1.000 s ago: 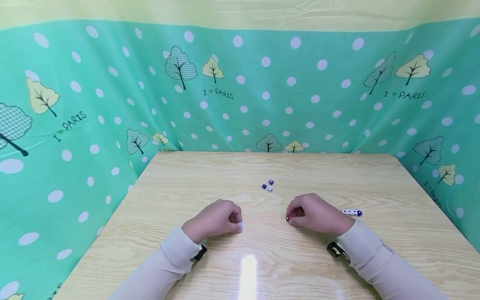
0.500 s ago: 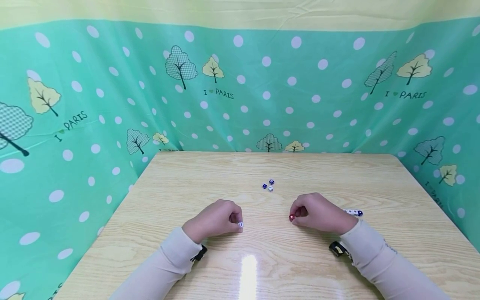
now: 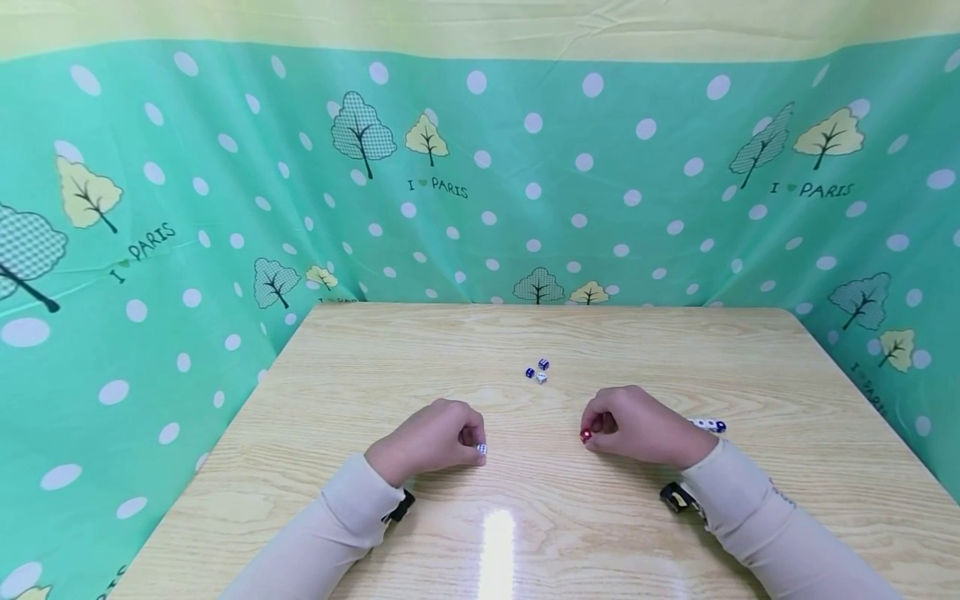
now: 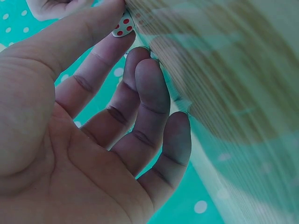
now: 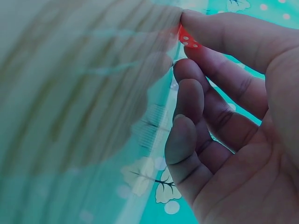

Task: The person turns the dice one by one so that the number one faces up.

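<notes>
In the head view my left hand [image 3: 435, 440] pinches a white die [image 3: 482, 448] between thumb and index finger, low over the table. Red pips show on that white die [image 4: 124, 25] in the left wrist view, and the other fingers curl loosely below it. My right hand [image 3: 636, 425] pinches a red die [image 3: 586, 435] at the tabletop, a short way right of the left hand. Its white pips show in the right wrist view, where thumb and index finger partly cover the red die [image 5: 187, 39].
Beyond the hands, two blue dice [image 3: 543, 364] and a white die [image 3: 542, 378] lie in a small cluster on the wooden table [image 3: 405, 350]. Behind the right wrist runs a row of white dice [image 3: 703, 424] ending in a blue die [image 3: 721, 427]. A patterned curtain [image 3: 525, 167] surrounds the table.
My right hand has shifted slightly to the right with the red die, covering more of the row of dice. The left hand and its white die have stayed in place.
</notes>
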A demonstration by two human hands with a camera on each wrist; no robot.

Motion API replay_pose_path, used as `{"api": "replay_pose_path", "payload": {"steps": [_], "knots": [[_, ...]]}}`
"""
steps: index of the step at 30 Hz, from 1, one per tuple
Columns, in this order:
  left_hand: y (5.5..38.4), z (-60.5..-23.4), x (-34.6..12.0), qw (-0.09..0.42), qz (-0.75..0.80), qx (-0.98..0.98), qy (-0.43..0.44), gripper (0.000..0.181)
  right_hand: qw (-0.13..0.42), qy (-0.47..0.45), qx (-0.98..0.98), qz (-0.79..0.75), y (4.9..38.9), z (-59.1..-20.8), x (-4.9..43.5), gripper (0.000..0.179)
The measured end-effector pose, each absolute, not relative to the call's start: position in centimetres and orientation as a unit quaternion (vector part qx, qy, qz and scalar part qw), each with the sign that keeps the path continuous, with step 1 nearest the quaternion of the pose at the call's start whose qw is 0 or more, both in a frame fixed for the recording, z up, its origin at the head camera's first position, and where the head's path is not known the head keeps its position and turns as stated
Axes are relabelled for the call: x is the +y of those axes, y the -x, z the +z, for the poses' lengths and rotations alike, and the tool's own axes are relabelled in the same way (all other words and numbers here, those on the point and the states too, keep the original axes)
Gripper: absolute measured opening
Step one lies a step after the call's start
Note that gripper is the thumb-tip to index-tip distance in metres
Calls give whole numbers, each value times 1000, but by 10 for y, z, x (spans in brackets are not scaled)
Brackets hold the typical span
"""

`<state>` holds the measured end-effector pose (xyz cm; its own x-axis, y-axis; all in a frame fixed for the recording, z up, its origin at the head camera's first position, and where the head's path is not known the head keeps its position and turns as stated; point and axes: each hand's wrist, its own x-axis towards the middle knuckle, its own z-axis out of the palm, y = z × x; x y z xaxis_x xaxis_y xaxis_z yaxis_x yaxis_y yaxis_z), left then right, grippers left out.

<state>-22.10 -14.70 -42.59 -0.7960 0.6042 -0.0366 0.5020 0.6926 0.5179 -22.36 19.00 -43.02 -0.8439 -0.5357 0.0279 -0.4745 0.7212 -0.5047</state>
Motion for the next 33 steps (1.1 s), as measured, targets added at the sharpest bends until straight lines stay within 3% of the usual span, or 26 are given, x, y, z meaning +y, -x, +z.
{"api": "replay_pose_path", "payload": {"steps": [33], "knots": [[221, -426, -147, 99, 238, 918, -302, 23, 2, 281, 944, -175, 214, -425, 183, 18]]}}
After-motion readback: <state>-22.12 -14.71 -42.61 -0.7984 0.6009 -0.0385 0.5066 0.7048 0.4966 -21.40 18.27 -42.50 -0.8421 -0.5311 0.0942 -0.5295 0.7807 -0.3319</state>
